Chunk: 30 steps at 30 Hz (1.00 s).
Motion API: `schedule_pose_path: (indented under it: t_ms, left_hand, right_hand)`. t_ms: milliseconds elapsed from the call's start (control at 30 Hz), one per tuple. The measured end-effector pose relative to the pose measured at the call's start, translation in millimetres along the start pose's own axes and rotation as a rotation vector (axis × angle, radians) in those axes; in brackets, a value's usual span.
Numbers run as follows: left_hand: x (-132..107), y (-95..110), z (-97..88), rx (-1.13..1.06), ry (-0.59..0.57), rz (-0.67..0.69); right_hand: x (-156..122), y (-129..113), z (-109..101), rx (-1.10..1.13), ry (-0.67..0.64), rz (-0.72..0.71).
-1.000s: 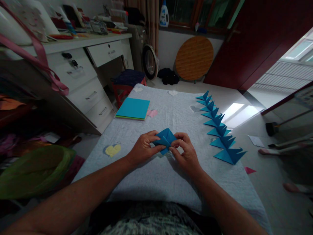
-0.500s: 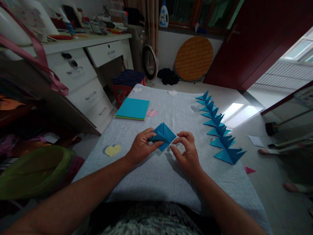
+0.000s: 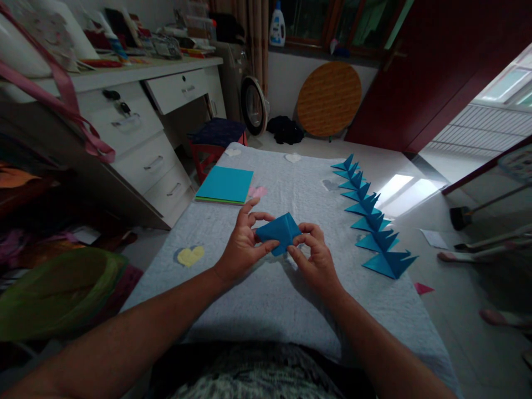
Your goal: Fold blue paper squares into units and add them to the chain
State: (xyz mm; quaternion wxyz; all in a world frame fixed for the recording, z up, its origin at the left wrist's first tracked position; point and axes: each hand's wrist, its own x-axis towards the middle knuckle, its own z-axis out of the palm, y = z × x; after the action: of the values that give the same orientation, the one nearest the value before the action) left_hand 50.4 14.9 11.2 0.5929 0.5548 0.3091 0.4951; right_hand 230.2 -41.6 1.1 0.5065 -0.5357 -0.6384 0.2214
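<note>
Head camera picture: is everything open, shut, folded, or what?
Blue paper: folded, held
Left hand: gripping the paper
Right hand: pinching its edge
Paper figures: folded, in a row
Paper stack: lying flat
Washing-machine door: open
Red door: open
Cabinet drawers: shut
Round board: leaning
White bottle: upright

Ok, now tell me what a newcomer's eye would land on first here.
Probably the row of folded blue paper shapes, crane-like and pointed, running along the right side of the cloth-covered table. Next, the small folded blue sheet at the table's middle, held between the left hand and right hand. Then the bright stack of square paper, blue on top, near the far left corner.
</note>
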Motion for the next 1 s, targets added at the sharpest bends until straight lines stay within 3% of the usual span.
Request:
schedule_pose_path:
  t_ms: [100,233,467,1000]
  left_hand:
    - [4,0,0.1,-0.121,-0.031,-0.169]
    - [3,-5,-1.0,-0.079,-0.143,-0.323]
    - [0,-10,-0.3,0.014,-0.189,-0.287]
    - [1,-5,-2.6,0.029,-0.225,-0.275]
  right_hand:
    - [0,-1,-1,0.015,-0.006,0.011]
    - [0,-1,-1,0.003,-0.028,-0.004]
    - [-1,0,2,-0.060,-0.046,-0.083]
    - [-2,-2,-4,-0.092,-0.126,-0.074]
